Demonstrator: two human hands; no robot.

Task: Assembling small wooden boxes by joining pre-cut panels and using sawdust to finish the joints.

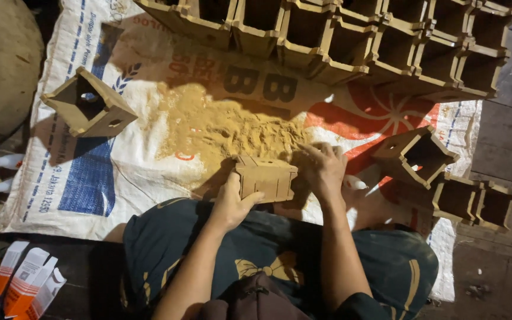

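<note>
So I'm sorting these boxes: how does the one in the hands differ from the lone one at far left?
The held box is gripped by the left hand, its slatted side facing up; the lone box lies untouched on the sack, its open mouth facing up. The held box is by the sawdust pile; the lone one is apart. Both are tan wood.

You have two bare hands at work, one small brown wooden box (266,178) between them, and three orange-and-white cardboard cartons (26,284) at lower left.
</note>
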